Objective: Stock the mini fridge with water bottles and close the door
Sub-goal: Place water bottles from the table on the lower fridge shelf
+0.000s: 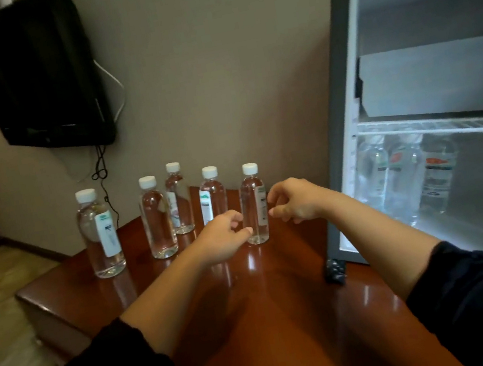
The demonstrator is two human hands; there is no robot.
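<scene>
Several clear water bottles with white caps stand upright on the glossy wooden table (256,309). The rightmost bottle (254,206) stands between my two hands. My left hand (224,237) is just left of it, its thumb tip touching the bottle low down and its fingers loosely curled. My right hand (294,199) is just right of it with curled fingers close to the label, holding nothing. The mini fridge (432,104) stands open at the right, lit inside, with several bottles (407,176) under its wire shelf.
A black wall-mounted TV (37,76) with hanging cables is at the upper left. The other bottles include the leftmost one (100,233) and one in the middle (157,218). The fridge's door hinge (335,271) sits on the table's right side. Beige floor lies to the left.
</scene>
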